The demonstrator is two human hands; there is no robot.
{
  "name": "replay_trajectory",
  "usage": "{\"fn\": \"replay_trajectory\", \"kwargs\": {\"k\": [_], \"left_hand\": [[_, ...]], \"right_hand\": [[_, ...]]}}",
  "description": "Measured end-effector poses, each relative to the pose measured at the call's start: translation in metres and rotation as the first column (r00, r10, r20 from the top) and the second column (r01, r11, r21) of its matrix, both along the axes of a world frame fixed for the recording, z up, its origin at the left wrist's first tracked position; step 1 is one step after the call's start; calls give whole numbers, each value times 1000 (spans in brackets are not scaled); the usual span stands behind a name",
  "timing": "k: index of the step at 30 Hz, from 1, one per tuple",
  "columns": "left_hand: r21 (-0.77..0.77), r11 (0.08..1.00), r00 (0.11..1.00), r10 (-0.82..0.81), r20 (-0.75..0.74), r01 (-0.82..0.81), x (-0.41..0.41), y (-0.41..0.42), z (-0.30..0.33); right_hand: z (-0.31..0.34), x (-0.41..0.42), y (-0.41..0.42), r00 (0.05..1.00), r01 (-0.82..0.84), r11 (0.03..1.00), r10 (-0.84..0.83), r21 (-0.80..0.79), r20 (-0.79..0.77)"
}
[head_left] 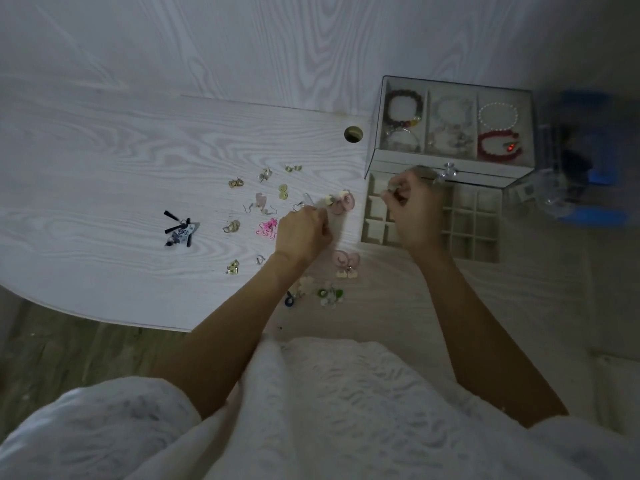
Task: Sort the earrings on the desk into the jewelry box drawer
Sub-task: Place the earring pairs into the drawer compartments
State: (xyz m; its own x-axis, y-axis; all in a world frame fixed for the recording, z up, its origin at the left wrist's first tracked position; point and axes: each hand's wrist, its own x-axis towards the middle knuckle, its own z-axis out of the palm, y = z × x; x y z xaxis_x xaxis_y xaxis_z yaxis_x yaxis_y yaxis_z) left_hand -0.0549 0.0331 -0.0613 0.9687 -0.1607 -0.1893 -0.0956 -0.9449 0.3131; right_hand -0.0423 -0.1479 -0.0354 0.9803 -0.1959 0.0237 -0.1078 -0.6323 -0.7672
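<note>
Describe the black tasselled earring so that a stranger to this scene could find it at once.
Start at the jewelry box on the right of the white desk, then cross the scattered earrings leftward. The black tasselled earring lies alone, farthest left. Its neighbours are gold, pink or clear; it alone is dark.

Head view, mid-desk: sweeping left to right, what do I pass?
Black tassel earrings → bright pink earrings → left hand → right hand over the open drawer → blue blurred object at the far right.
</note>
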Motion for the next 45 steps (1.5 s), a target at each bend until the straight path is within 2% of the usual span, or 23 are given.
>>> {"fn": "replay_trajectory", "kwargs": {"k": [6, 9, 14, 17, 21, 25, 32, 36, 38, 42, 45], "left_hand": [[-83, 997, 1000, 11, 27, -9, -5, 3, -1], [-182, 983, 998, 10, 58, 1, -9, 6, 4], [-488, 865, 989, 145, 28, -113, 0, -2, 17], [-572, 809, 984, 179, 23, -134, 24, -31, 28], [-538, 833, 984, 176, 35, -130, 50, -61, 30], [-499, 859, 990, 138, 7, -116, 60, -71, 20], [-497, 868, 996, 40, 80, 5, 52, -62, 10], [-363, 930, 987, -8, 161, 67, 45, -51, 1], [-314, 944, 980, -40, 193, 100, 43, -47, 1], [-112, 951, 935, -252, 250, 287, 38, -43, 4], [-96, 939, 909, -288, 302, 330, 31, -31, 9]], "right_hand": [[-16, 34, 1, 991, -92, 978, 71, -185, -117], [-20, 35, 3, 982, -136, 958, 98, -251, -159], [-20, 25, 3, 990, -96, 977, 74, -192, -117], [-21, 20, -1, 994, -104, 970, 93, -219, -61], [-20, 18, -2, 995, -90, 960, 95, -266, 9], [-17, 19, -11, 992, -129, 947, 121, -295, -46], [-20, 21, -15, 986, -169, 928, 159, -333, -57], [-28, 18, -16, 970, -244, 845, 211, -475, -122], [-29, 14, -15, 972, -233, 835, 199, -498, -122], [-21, 3, -15, 985, -155, 895, 170, -419, -1], [-14, -15, -13, 987, -117, 934, 146, -338, 61]]}}
